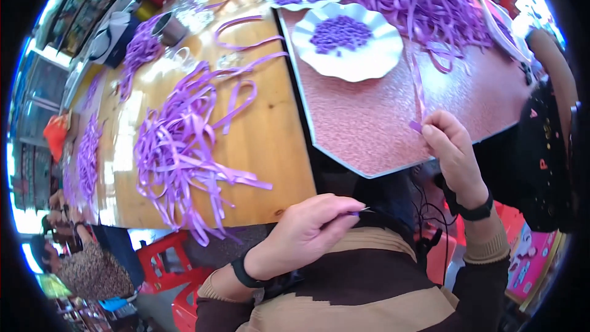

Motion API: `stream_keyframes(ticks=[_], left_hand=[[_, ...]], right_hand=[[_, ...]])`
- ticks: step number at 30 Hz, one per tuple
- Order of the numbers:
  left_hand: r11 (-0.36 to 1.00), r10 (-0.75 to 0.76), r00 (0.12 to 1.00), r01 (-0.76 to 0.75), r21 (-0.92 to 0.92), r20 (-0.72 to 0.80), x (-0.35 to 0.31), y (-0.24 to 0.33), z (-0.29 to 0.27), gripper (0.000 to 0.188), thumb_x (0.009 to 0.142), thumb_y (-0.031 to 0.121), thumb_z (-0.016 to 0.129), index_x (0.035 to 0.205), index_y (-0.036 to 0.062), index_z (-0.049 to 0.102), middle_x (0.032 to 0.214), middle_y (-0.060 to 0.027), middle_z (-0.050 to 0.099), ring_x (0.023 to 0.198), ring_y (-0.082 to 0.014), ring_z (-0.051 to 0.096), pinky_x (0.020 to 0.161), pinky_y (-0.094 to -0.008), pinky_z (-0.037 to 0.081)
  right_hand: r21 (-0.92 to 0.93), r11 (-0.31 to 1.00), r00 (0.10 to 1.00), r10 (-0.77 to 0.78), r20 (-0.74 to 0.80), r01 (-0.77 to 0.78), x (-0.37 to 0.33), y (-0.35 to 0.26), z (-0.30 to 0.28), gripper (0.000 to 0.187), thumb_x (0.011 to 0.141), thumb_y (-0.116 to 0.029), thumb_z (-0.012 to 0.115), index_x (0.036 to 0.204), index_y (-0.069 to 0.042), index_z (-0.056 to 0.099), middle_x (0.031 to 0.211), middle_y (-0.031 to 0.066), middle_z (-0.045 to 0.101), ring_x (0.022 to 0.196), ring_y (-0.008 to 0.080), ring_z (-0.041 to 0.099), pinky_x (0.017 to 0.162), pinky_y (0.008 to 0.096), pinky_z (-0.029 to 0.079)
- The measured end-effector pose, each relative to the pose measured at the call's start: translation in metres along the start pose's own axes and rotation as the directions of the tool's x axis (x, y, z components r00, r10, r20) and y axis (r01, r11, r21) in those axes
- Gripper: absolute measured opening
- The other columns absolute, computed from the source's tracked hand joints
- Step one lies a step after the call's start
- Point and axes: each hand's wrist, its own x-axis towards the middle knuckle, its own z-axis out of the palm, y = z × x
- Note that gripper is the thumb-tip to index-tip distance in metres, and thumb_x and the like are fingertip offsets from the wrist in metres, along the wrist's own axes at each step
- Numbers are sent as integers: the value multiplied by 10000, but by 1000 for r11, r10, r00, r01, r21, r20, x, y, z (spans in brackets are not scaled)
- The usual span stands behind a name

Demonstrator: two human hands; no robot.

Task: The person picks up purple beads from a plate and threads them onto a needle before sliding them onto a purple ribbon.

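My right hand pinches the end of a purple ribbon strip at the near edge of the pinkish table top. The strip runs up to a big tangle of purple ribbons. My left hand is closed low in front of my chest, fingertips pinching a thin needle with a bit of purple at its tip. Both wrists wear black bands.
Two white scalloped plates hold small purple pieces. A wooden table on the left carries a heap of purple ribbons. Red stools stand below. Another person sits at lower left, another at the right edge.
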Motion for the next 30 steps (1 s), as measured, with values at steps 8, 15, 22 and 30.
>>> stream_keyframes(ticks=[8, 15, 22, 30], left_hand=[[998, 43, 999, -42, 56, -10, 7, 10, -9, 204, 791, -7, 600, 992, 25, 609, 770, -66, 585, 642, -138, 542, 586, -241, 428], [995, 81, 996, -80, 52, -23, 18, 17, -8, 194, 792, -18, 596, 984, 11, 597, 776, -64, 581, 658, -126, 537, 588, -234, 421], [999, 42, 999, -41, 26, -29, 11, 17, -5, 184, 808, -19, 588, 992, -9, 580, 813, -61, 584, 703, -104, 551, 620, -215, 435], [997, -65, 997, 64, -46, -40, 7, 21, -7, 199, 817, -30, 579, 1015, -24, 575, 892, -46, 583, 755, -72, 552, 653, -192, 448]], right_hand=[[314, 938, 983, 102, 155, -147, -15, -32, 38, 43, 865, -79, 540, 865, -38, 551, 729, -29, 523, 653, 20, 461, 599, 153, 367], [442, 855, 929, 114, 352, -272, -29, -37, 48, 106, 845, -33, 587, 936, 22, 596, 867, 54, 625, 790, 74, 576, 715, 198, 465], [346, 908, 929, 106, 355, -236, -39, -37, 49, 130, 816, 7, 613, 945, 25, 615, 874, 68, 637, 809, 93, 600, 720, 203, 487], [428, 865, 931, 109, 349, -262, -40, -34, 52, 123, 825, 2, 600, 944, 30, 614, 870, 80, 641, 779, 103, 616, 706, 209, 495]])
